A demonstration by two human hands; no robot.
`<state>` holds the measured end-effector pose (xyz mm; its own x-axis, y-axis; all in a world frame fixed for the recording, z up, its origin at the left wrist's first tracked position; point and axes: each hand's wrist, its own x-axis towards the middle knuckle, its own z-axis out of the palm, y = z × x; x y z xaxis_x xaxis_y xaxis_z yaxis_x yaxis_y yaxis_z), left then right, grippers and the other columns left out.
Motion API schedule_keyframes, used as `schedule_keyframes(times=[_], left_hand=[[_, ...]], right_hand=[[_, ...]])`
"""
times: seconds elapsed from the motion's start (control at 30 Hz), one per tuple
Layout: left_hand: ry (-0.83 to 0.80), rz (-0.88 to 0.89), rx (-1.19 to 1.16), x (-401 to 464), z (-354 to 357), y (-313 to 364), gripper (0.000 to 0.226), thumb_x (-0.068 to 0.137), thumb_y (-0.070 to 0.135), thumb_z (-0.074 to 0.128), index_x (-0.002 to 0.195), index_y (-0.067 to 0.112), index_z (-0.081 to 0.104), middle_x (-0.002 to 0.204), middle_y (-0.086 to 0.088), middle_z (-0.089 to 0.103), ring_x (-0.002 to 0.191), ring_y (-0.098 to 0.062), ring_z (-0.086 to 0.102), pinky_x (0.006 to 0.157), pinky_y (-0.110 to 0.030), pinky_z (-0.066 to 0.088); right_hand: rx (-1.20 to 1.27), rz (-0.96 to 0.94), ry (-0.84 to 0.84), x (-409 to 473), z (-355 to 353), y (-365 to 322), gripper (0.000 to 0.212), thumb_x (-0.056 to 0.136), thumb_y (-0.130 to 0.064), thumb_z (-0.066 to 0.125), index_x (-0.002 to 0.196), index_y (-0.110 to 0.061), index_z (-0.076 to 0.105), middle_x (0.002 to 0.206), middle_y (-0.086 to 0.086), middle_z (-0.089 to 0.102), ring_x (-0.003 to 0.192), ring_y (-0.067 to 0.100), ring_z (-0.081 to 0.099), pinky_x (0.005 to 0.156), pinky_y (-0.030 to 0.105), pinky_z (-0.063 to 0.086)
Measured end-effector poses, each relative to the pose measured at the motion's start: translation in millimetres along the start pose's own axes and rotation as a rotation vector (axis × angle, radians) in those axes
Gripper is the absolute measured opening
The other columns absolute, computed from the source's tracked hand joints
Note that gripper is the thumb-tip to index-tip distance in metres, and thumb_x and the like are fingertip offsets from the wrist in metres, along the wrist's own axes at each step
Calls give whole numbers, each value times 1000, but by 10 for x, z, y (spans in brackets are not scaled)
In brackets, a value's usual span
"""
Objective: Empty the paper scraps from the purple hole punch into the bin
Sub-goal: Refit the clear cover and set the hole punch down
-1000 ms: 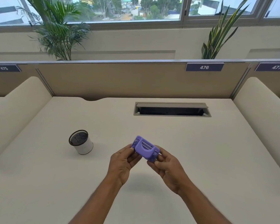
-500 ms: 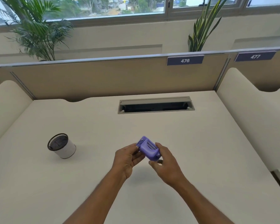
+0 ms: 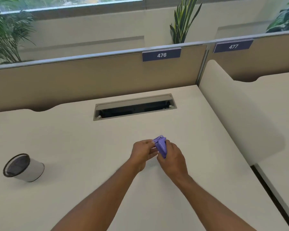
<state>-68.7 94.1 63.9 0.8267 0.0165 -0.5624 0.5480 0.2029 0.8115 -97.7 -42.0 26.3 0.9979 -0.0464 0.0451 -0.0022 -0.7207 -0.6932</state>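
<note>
The purple hole punch (image 3: 161, 145) is held above the middle of the desk, turned on edge so only its narrow side shows. My left hand (image 3: 143, 153) pinches its left side with the fingertips. My right hand (image 3: 171, 158) wraps around its right and lower side. The bin (image 3: 28, 170), a small white cylinder with a dark mesh inside and a black rim, stands on the desk far to the left, well apart from both hands. No paper scraps are visible.
A cream desk (image 3: 73, 189) lies under the hands. A rectangular cable slot (image 3: 134, 107) opens in it near the back. A beige partition (image 3: 73, 80) with the label 476 closes the back, and a rounded divider (image 3: 237, 114) closes the right side.
The punch has been rotated from its flat face toward me onto its edge, both hands staying on it. The camera has swung right, so the bin now sits farther left in view.
</note>
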Motion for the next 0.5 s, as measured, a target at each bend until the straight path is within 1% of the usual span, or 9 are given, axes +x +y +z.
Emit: schedule_keyframes(times=[0.07,0.17,0.27,0.37,0.43,0.5], left_hand=[[-16,14,65,128,141,17,24,90,9,68,113,4,71,109,-14,77,100,-28,75,87,-35,62],[-15,37,172,280,325,35,29,91,12,68,120,9,66,111,-12,75,98,-23,75,85,-33,62],[-25,80,300,422,485,15,30,93,17,66,122,12,66,111,-6,73,99,-18,73,89,-34,61],[1,142,416,490,533,-53,29,93,20,63,121,13,68,109,0,74,98,-14,72,94,-36,58],[28,158,480,517,531,-109,28,93,20,61,119,15,70,109,2,74,99,-12,71,94,-33,56],[54,173,524,530,504,-161,28,92,19,60,118,17,71,111,3,74,103,-11,69,92,-28,54]], right_hand=[[-7,62,24,147,-48,163,43,81,-29,66,120,-17,53,103,-1,63,90,20,58,72,31,52],[-56,146,62,377,-134,385,39,80,-29,68,113,-14,54,100,4,64,87,24,59,69,33,50],[-98,219,117,633,-231,611,34,80,-27,66,108,-12,54,97,7,65,85,26,59,66,32,48],[-131,276,140,844,-302,767,31,80,-25,66,104,-10,55,95,9,65,83,28,59,62,31,43],[-161,300,139,956,-316,858,32,80,-24,64,106,-7,55,96,12,65,86,30,59,61,31,42],[-183,315,136,1024,-316,903,34,82,-22,63,111,-6,54,100,14,63,93,32,59,63,34,47]])
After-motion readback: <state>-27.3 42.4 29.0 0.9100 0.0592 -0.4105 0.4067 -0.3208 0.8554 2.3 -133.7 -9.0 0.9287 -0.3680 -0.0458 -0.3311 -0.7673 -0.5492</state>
